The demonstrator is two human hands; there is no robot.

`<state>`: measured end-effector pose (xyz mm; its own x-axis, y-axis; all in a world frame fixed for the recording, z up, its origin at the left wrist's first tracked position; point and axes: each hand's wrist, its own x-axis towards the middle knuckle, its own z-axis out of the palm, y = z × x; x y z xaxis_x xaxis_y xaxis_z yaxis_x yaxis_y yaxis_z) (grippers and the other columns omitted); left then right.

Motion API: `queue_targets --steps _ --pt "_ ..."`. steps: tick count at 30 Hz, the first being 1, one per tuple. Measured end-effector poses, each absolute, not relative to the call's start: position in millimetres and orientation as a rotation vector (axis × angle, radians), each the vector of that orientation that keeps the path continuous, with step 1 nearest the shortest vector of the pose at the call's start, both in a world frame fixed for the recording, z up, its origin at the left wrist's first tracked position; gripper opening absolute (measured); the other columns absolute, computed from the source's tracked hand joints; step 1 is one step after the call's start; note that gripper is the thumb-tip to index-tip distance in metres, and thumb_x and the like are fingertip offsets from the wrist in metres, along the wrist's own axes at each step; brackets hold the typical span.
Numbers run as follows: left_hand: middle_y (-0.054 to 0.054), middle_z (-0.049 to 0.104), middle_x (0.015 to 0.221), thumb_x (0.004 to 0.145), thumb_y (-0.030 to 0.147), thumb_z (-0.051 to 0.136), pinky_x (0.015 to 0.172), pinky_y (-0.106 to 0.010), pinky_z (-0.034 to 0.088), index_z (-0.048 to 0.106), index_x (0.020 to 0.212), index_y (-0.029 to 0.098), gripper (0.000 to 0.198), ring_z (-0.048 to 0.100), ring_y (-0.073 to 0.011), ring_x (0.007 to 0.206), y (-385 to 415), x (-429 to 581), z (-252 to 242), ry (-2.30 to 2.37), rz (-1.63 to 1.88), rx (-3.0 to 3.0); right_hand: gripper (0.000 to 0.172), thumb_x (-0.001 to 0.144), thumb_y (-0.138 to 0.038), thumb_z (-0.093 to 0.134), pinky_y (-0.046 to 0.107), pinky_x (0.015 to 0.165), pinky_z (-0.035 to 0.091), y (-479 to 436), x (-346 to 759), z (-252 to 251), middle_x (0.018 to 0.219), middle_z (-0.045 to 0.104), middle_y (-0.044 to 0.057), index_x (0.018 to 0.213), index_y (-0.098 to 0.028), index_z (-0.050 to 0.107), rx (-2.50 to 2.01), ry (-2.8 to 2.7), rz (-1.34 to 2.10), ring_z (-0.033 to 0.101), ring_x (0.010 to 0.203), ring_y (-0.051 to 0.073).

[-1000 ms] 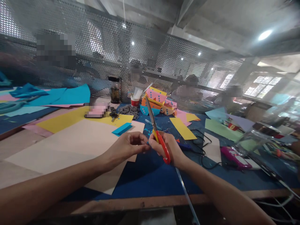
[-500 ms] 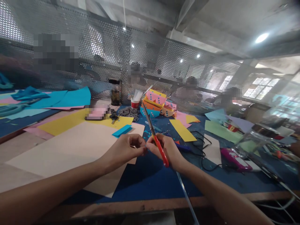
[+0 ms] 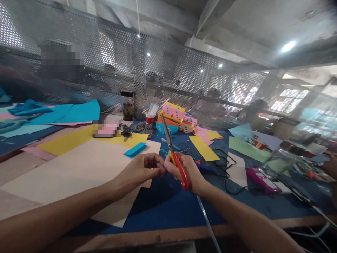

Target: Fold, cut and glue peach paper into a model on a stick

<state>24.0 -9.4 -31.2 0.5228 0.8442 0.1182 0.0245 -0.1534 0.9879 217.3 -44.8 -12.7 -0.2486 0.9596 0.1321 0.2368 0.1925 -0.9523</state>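
Red-handled scissors (image 3: 178,168) rest in my right hand (image 3: 189,173), blades slanting up and away. My right thumb and forefinger are pinched together close to the fingertips of my left hand (image 3: 149,168). The left fingers are curled in a pinch too; a tiny bluish bit seems to lie between the two hands, too small to name. Just beyond the left hand, a folded blue paper strip (image 3: 135,150) lies on a large cream sheet (image 3: 79,167). Small blue scraps (image 3: 163,151) are scattered on the blue table behind my hands.
Colourful folded paper pieces with blue dots (image 3: 172,117) stand at the back, beside a red-and-white cup (image 3: 150,118) and a dark-lidded jar (image 3: 127,107). A yellow strip (image 3: 204,148), a black cable (image 3: 226,175), a magenta device (image 3: 263,181) and a clear jar (image 3: 283,158) lie rightward.
The view has shifted slightly, so the table things sit a little lower and further left. Both hands stay pinched close together, and the scissors remain in my right hand.
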Motion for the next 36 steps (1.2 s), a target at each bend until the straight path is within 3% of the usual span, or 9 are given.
queue_targets --steps 10,17,26,32,36 --pt "-0.001 0.076 0.074 0.074 0.042 0.088 0.074 -0.030 0.056 0.069 0.077 0.019 0.029 0.070 -0.0170 0.073 -8.9 23.2 -32.8 0.752 0.859 1.493 0.034 0.082 -0.049 0.080 0.022 0.047 0.035 -44.4 218.0 -11.6 0.060 0.051 -0.007 0.081 -0.021 0.062 -1.176 -1.643 1.096 0.044 0.052 0.010" --pt "-0.001 0.074 0.070 0.073 0.030 0.083 0.070 -0.030 0.055 0.068 0.073 0.019 0.018 0.071 -0.0184 0.071 -5.2 21.7 -37.0 0.809 0.855 1.557 0.029 0.082 -0.043 0.081 0.025 0.065 0.045 -43.0 217.9 -16.2 0.073 0.064 -0.002 0.085 -0.018 0.067 -1.158 -1.694 1.032 0.055 0.067 0.013" --pt "0.000 0.073 0.069 0.073 0.035 0.084 0.069 -0.030 0.054 0.067 0.074 0.019 0.023 0.069 -0.0167 0.068 -6.0 23.3 -33.7 0.768 0.864 1.541 0.021 0.076 -0.035 0.077 0.024 0.058 0.042 -42.3 213.3 -17.2 0.067 0.056 -0.005 0.076 -0.020 0.061 -1.222 -1.630 0.958 0.049 0.061 0.011" --pt "-0.003 0.077 0.078 0.071 0.038 0.090 0.076 -0.032 0.057 0.072 0.086 0.018 0.031 0.073 -0.0184 0.077 -5.8 22.1 -34.0 0.762 0.856 1.485 0.028 0.081 -0.045 0.076 0.023 0.048 0.035 -45.2 215.9 -11.3 0.057 0.048 -0.007 0.078 -0.021 0.062 -1.248 -1.611 1.003 0.043 0.049 0.010" --pt "-0.002 0.078 0.079 0.073 0.040 0.092 0.075 -0.028 0.054 0.073 0.084 0.017 0.031 0.071 -0.0159 0.077 -9.2 22.0 -32.2 0.736 0.862 1.418 0.034 0.080 -0.049 0.079 0.022 0.045 0.033 -46.6 216.0 -8.8 0.057 0.048 -0.007 0.075 -0.021 0.061 -1.212 -1.616 1.035 0.043 0.048 0.010"
